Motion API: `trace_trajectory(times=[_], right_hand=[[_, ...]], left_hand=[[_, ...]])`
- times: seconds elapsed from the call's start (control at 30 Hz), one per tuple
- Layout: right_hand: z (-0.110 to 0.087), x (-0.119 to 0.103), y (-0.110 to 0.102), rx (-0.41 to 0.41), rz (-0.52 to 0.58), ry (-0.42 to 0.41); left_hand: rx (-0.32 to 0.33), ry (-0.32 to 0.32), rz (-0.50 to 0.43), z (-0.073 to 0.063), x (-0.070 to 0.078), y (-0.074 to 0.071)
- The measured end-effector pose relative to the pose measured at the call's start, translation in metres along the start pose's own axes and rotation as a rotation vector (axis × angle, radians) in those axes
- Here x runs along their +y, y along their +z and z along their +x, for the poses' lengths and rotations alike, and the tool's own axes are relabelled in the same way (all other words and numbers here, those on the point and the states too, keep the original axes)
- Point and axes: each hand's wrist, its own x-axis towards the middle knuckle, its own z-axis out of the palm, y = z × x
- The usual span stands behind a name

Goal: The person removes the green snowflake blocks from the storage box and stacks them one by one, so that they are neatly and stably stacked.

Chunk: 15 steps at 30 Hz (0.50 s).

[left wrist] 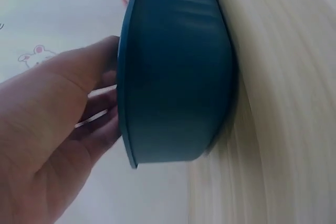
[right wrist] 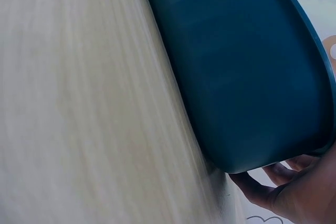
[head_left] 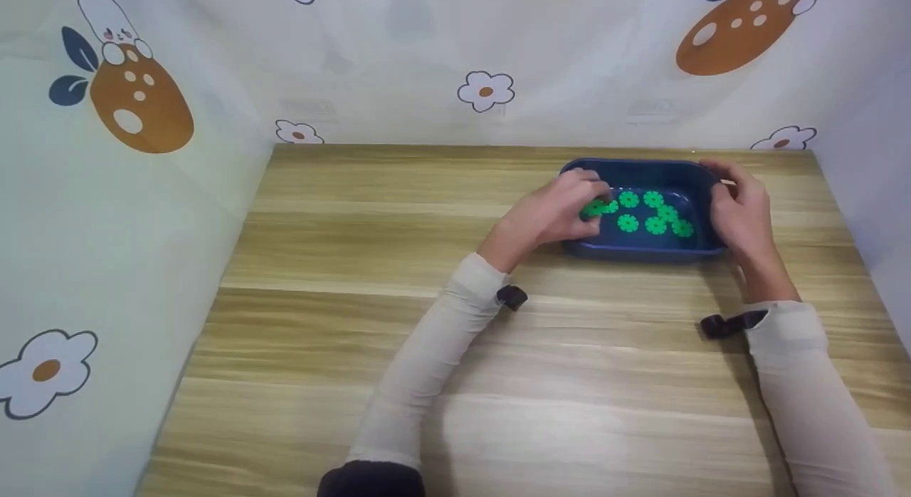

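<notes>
A dark blue plastic bin [head_left: 640, 254] sits toward the back right of the table, with several green notched discs [head_left: 628, 223] on its floor. Over the bin's left rim reaches my left hand [head_left: 559, 206], thumb and fingers apart, its fingertips down by the leftmost green discs [head_left: 594, 208]. In the left wrist view the fingers of the left hand [left wrist: 58, 119] pass behind the bin's wall [left wrist: 173, 77], which hides their tips. My right hand [head_left: 744, 208] grips the bin's right end, thumb at the inner side and fingers outside, seen also around the bin's corner in the right wrist view.
The bin rests on a wood-grain table [head_left: 370, 326]. A patterned cloth wall [head_left: 398, 70] rises behind the table's back edge, close to the bin. More walls stand at the left and right. Dark wrist cameras [head_left: 512, 297] are strapped over both pale sleeves.
</notes>
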Motion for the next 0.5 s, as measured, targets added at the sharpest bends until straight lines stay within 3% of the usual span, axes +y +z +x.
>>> trace_trajectory(times=[0.3, 0.5], right_hand=[[0.001, 0.0, 0.001, 0.011, -0.023, -0.014], [0.0, 0.0, 0.0, 0.011, -0.014, -0.016]], left_hand=[[0.037, -0.016, -0.077, -0.031, -0.01, -0.013], [0.166, 0.044, -0.097, -0.052, -0.03, -0.017]])
